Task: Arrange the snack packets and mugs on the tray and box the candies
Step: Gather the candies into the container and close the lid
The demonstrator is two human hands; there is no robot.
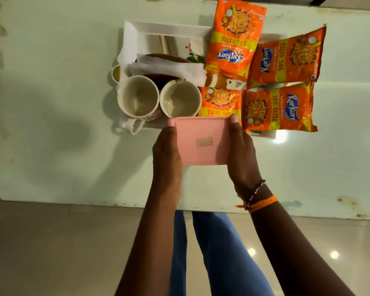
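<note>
Head view shows four orange snack packets (pixel 235 37) and two cream ceramic mugs (pixel 138 98) on the white tray (pixel 167 28); left hand (pixel 167 150) and right hand (pixel 240 148) grip the closed pink plastic box (pixel 203 139) at centre frame, seemingly finishing.

Pink box (pixel 203 140) contents hidden; tray (pixel 167 28) largely covered.

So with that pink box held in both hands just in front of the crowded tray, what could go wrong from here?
1. The pink box is gripped only at its ends by the left hand and right hand; it might slip.
2. Pushed forward, it could knock the two mugs just beyond it.
3. The snack packets overhang the tray edge and may slide off.
</note>
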